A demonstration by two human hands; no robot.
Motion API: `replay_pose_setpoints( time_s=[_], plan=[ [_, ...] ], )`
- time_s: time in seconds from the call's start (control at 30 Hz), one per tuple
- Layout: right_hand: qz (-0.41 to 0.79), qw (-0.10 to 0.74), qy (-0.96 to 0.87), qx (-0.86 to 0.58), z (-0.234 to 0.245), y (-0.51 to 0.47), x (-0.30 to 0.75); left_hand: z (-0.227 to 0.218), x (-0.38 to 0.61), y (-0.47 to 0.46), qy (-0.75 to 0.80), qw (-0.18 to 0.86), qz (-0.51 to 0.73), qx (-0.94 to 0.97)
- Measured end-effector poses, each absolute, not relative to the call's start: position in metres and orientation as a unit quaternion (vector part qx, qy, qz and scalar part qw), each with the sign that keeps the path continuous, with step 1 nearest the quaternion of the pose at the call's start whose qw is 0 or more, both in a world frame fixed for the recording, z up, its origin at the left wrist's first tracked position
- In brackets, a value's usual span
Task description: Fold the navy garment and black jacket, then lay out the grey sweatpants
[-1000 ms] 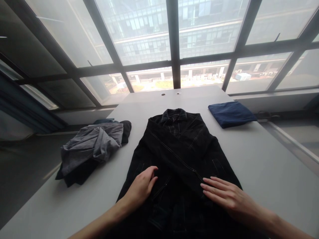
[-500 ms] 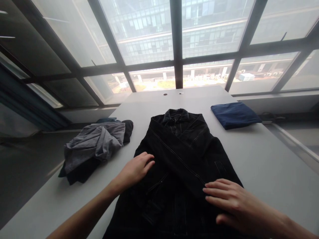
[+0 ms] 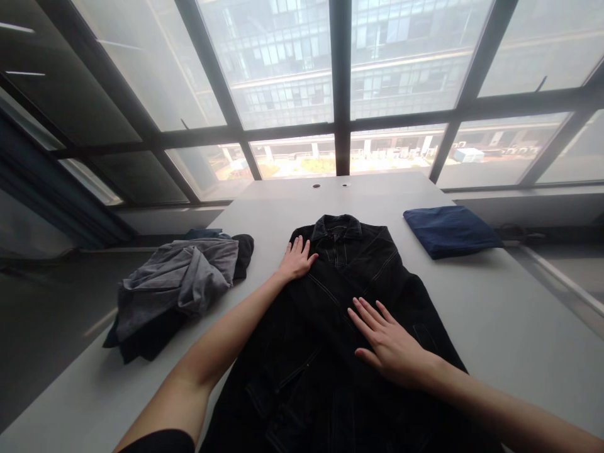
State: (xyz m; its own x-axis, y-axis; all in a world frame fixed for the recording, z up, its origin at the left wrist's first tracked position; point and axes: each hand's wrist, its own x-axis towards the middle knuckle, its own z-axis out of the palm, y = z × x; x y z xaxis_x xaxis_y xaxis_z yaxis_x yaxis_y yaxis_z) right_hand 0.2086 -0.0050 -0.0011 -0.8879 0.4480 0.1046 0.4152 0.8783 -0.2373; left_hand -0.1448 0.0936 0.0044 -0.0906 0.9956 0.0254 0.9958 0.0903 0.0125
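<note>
A black jacket (image 3: 330,352) with pale stitching lies flat on the grey table (image 3: 509,314), collar away from me, its sleeves folded across the front. My left hand (image 3: 296,259) rests open on the jacket's left shoulder, fingers spread toward the collar. My right hand (image 3: 387,340) lies flat and open on the middle of the jacket, over the crossed sleeve. Neither hand grips any cloth.
A crumpled heap of grey and dark clothes (image 3: 174,286) sits at the table's left edge. A folded blue garment (image 3: 450,229) lies at the far right. Two small round holes (image 3: 330,185) mark the table's far end, below large windows.
My left hand slid from the jacket's lower left side up to its left shoulder. My right hand moved from the lower right hem up to the jacket's middle.
</note>
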Motion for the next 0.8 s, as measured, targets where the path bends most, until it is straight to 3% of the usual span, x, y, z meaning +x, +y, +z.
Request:
replay_pose_setpoints(
  time_s=[0.3, 0.43, 0.53, 0.63, 0.8],
  plan=[
    [0.103, 0.089, -0.962, -0.237, -0.005, -0.014, 0.222, 0.012, -0.181, 0.115, -0.830, -0.043, -0.037, -0.555],
    [0.135, 0.073, -0.957, -0.244, 0.014, -0.008, 0.218, 0.025, -0.159, 0.112, -0.809, 0.030, -0.055, -0.584],
    [0.127, 0.117, -0.937, -0.302, 0.032, 0.020, 0.202, 0.027, -0.126, 0.102, -0.717, 0.076, -0.081, -0.688],
    [0.106, 0.140, -0.896, -0.407, 0.036, 0.065, 0.180, 0.019, -0.101, 0.093, -0.671, 0.004, -0.065, -0.739],
    [0.124, 0.071, -0.872, -0.468, 0.006, 0.124, 0.165, 0.003, -0.099, 0.093, -0.685, -0.040, -0.075, -0.724]
  ],
)
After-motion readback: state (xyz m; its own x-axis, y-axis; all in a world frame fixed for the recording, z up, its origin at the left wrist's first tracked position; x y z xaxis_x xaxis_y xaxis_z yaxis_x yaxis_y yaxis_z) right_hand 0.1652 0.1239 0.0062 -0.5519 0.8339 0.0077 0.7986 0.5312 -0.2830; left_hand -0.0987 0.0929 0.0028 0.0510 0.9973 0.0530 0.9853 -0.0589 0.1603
